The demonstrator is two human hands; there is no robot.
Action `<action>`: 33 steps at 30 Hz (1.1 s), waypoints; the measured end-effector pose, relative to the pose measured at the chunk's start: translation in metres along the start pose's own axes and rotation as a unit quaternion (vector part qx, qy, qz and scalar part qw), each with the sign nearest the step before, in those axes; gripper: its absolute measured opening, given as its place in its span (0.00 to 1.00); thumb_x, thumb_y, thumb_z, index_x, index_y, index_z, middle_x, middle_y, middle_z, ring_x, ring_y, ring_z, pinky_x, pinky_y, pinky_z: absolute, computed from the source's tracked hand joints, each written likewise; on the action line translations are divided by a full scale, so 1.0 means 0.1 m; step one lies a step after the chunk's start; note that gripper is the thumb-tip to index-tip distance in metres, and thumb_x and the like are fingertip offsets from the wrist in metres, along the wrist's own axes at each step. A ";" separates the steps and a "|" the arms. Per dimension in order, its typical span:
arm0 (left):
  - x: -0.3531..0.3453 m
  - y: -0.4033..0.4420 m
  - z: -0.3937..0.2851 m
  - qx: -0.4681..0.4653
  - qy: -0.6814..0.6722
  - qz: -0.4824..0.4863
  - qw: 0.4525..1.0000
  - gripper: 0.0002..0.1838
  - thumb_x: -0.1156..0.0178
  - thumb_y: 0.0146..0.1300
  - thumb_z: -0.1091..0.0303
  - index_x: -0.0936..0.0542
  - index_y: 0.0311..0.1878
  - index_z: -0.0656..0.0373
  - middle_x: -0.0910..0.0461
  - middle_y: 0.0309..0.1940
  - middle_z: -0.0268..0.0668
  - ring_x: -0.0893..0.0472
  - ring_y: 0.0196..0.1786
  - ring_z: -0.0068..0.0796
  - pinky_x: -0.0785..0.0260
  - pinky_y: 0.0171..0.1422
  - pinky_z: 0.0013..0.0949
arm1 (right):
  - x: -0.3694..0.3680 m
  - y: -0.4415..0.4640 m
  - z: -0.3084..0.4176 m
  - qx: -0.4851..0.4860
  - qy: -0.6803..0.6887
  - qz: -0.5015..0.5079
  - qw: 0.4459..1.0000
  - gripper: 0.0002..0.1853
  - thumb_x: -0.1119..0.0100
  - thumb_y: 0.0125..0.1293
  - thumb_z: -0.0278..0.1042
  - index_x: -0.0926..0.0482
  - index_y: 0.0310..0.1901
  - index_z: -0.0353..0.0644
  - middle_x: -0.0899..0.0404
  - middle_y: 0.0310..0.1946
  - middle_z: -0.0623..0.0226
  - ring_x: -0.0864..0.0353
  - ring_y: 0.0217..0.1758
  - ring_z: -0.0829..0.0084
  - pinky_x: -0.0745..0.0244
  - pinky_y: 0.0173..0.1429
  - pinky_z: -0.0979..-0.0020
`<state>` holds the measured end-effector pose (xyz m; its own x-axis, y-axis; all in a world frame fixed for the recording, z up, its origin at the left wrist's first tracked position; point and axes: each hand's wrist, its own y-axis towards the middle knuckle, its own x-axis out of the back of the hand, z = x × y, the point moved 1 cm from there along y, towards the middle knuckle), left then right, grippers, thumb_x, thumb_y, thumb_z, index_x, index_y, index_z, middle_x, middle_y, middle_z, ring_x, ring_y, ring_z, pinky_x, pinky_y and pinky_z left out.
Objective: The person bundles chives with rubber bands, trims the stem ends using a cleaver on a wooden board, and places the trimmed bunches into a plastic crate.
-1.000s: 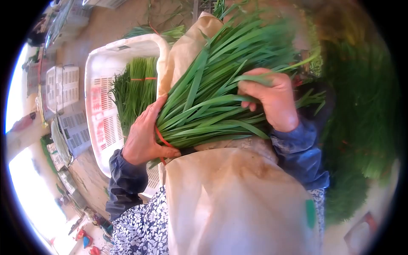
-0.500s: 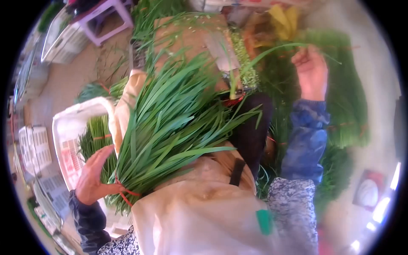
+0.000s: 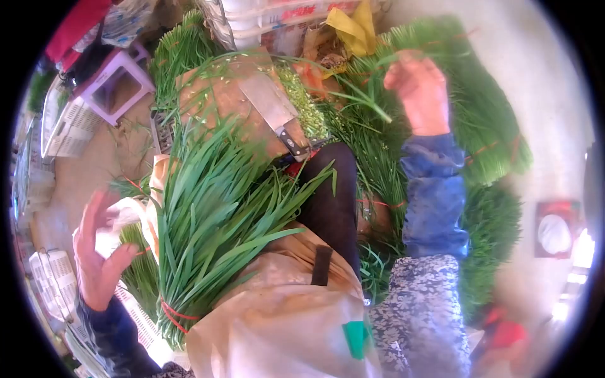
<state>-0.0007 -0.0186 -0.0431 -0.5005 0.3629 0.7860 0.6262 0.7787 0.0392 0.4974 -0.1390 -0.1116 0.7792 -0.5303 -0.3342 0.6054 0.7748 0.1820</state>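
Note:
A large bunch of garlic chives (image 3: 211, 208) lies across my lap on the beige apron (image 3: 265, 321), bound near its base by a red tie (image 3: 176, 313). My left hand (image 3: 97, 258) is raised just left of the bunch, apart from it, thumb and fingers spread with nothing in them. On the far right, my right hand (image 3: 421, 94) has its fingers curled in a pinch at a loose chive leaf (image 3: 391, 60), somewhat blurred. Beyond my knee, a cleaver (image 3: 268, 104) rests on a brown board (image 3: 205, 94) strewn with green scraps.
More tied chives (image 3: 485, 113) are heaped on the right, and another bundle (image 3: 183, 50) stands behind the board. A white basket (image 3: 142, 315) holding chives sits at my left. A purple stool (image 3: 116, 85), a yellow bag (image 3: 356, 31) and white crates (image 3: 53, 277) are around.
My left hand has come off the tied base of the bunch and lifted to the left. The view has shifted, bringing the cleaver into clearer sight. My right hand stays raised with the leaf.

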 end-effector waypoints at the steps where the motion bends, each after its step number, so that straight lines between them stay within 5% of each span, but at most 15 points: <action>1: -0.04 0.16 -0.27 -0.017 -0.017 0.009 1.000 0.45 0.34 0.50 0.56 0.35 0.72 0.66 0.25 0.62 0.47 0.24 0.61 0.38 0.36 0.68 0.41 | -0.05 0.01 0.13 0.005 0.006 -0.002 1.000 0.07 0.39 0.68 0.30 0.20 0.39 0.35 0.17 0.31 0.61 0.17 0.30 0.69 0.23 0.37 0.69; 3: -0.11 0.27 -0.44 -0.144 0.067 -0.001 0.987 0.43 0.29 0.46 0.59 0.30 0.67 0.68 0.21 0.56 0.51 0.19 0.54 0.46 0.30 0.60 0.43 | -0.14 0.01 0.32 0.047 -0.032 0.015 0.998 0.08 0.41 0.69 0.31 0.20 0.39 0.34 0.17 0.31 0.60 0.17 0.32 0.68 0.22 0.40 0.69; 4: -0.07 0.26 -0.45 -0.127 0.101 0.030 0.986 0.39 0.29 0.47 0.60 0.27 0.64 0.67 0.20 0.54 0.52 0.19 0.53 0.48 0.29 0.59 0.42 | -0.09 0.02 0.39 0.099 -0.196 -0.014 0.976 0.08 0.41 0.70 0.31 0.20 0.39 0.34 0.18 0.31 0.60 0.16 0.34 0.68 0.22 0.41 0.70; 7: 0.02 0.03 -0.19 0.013 0.193 0.084 0.978 0.32 0.29 0.53 0.50 0.21 0.53 0.67 0.17 0.43 0.54 0.16 0.47 0.50 0.26 0.51 0.40 | 0.57 0.31 0.21 0.106 -0.270 -0.120 0.949 0.09 0.43 0.70 0.33 0.20 0.40 0.35 0.18 0.31 0.60 0.17 0.36 0.69 0.22 0.44 0.70; 8: -0.01 -0.11 0.08 0.058 0.175 0.103 0.977 0.34 0.29 0.52 0.45 0.20 0.52 0.67 0.17 0.40 0.54 0.16 0.44 0.51 0.26 0.49 0.41 | 1.06 0.53 0.09 -0.001 -0.316 -0.174 0.933 0.12 0.39 0.68 0.38 0.20 0.40 0.36 0.18 0.34 0.60 0.16 0.39 0.68 0.22 0.45 0.69; 9: -0.09 -0.27 0.31 0.107 0.168 0.134 0.971 0.35 0.30 0.53 0.43 0.20 0.52 0.67 0.17 0.38 0.54 0.16 0.42 0.51 0.26 0.47 0.42 | 1.39 0.60 -0.08 -0.045 -0.532 -0.113 0.838 0.16 0.37 0.65 0.41 0.19 0.43 0.34 0.17 0.37 0.57 0.16 0.41 0.66 0.23 0.47 0.68; 10: -0.16 -0.33 0.35 0.220 0.186 0.235 0.928 0.36 0.30 0.54 0.41 0.19 0.51 0.67 0.16 0.35 0.54 0.15 0.39 0.49 0.25 0.46 0.41 | 1.72 0.68 -0.26 -0.060 -0.716 -0.043 0.694 0.20 0.35 0.63 0.44 0.19 0.46 0.33 0.17 0.39 0.55 0.16 0.43 0.64 0.23 0.48 0.67; 11: -0.33 -0.55 0.63 0.203 0.110 0.256 0.939 0.36 0.30 0.55 0.43 0.21 0.53 0.68 0.16 0.35 0.51 0.15 0.39 0.44 0.26 0.45 0.40 | 1.76 0.52 -0.36 -0.005 -0.860 0.041 0.508 0.23 0.35 0.62 0.45 0.20 0.49 0.32 0.16 0.40 0.53 0.16 0.44 0.63 0.23 0.49 0.66; 13: -0.55 -0.67 0.59 0.247 -0.091 0.288 0.921 0.38 0.29 0.56 0.48 0.26 0.61 0.67 0.16 0.37 0.49 0.16 0.41 0.39 0.26 0.48 0.38 | 0.70 0.01 -0.38 0.038 -0.758 0.159 0.632 0.25 0.37 0.61 0.45 0.22 0.54 0.33 0.17 0.42 0.52 0.17 0.45 0.62 0.24 0.53 0.67; 15: -0.81 -0.74 0.55 0.188 -0.109 0.226 0.949 0.38 0.29 0.56 0.53 0.29 0.64 0.67 0.17 0.38 0.48 0.16 0.42 0.37 0.26 0.49 0.37 | -0.54 -0.66 -0.30 -0.034 -0.463 0.220 0.858 0.17 0.39 0.62 0.30 0.20 0.52 0.35 0.16 0.42 0.57 0.17 0.44 0.67 0.24 0.50 0.72; 16: -0.91 -0.71 0.49 0.124 -0.118 0.157 0.973 0.39 0.29 0.56 0.57 0.32 0.66 0.66 0.17 0.39 0.48 0.16 0.44 0.36 0.26 0.50 0.35 | -0.95 -0.95 -0.27 0.009 -0.360 0.327 0.874 0.14 0.40 0.62 0.24 0.20 0.49 0.36 0.16 0.39 0.60 0.17 0.42 0.69 0.23 0.48 0.72; 18: -1.07 -0.56 0.25 0.131 -0.127 0.143 0.973 0.38 0.30 0.56 0.62 0.34 0.67 0.66 0.17 0.41 0.47 0.17 0.45 0.34 0.26 0.51 0.33 | -1.48 -1.35 -0.43 0.136 -0.190 0.522 0.820 0.09 0.37 0.61 0.28 0.19 0.44 0.38 0.18 0.36 0.59 0.16 0.39 0.61 0.20 0.44 0.65; 19: -1.07 -0.49 0.23 0.138 -0.136 0.116 0.974 0.38 0.31 0.55 0.66 0.35 0.68 0.66 0.17 0.43 0.47 0.17 0.46 0.32 0.26 0.52 0.31 | -1.71 -1.53 -0.56 0.139 -0.151 0.574 0.793 0.18 0.31 0.55 0.32 0.20 0.47 0.37 0.19 0.42 0.56 0.18 0.44 0.58 0.22 0.48 0.63; 24: -0.94 -0.63 0.52 0.221 -0.415 -0.035 0.882 0.28 0.38 0.55 0.80 0.29 0.62 0.68 0.18 0.48 0.40 0.20 0.49 0.25 0.29 0.58 0.30 | -1.92 -2.11 -0.92 0.169 -0.406 0.510 0.739 0.33 0.29 0.51 0.43 0.26 0.57 0.37 0.27 0.55 0.56 0.27 0.57 0.57 0.33 0.56 0.59; 33: -0.96 -0.77 0.51 0.213 -0.477 -0.120 0.844 0.28 0.38 0.56 0.81 0.30 0.62 0.66 0.20 0.51 0.40 0.21 0.51 0.27 0.29 0.60 0.30 | -1.85 -2.15 -0.87 0.088 -0.351 0.541 0.759 0.36 0.28 0.48 0.42 0.28 0.59 0.37 0.31 0.61 0.53 0.31 0.61 0.52 0.33 0.62 0.54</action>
<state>-0.0310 -0.0873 -0.1529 -0.9631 0.2580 -0.0762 0.2690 0.9280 -0.2579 0.2095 -0.1773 -0.1697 0.6923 0.2839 0.6634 -0.4874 0.8620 0.1397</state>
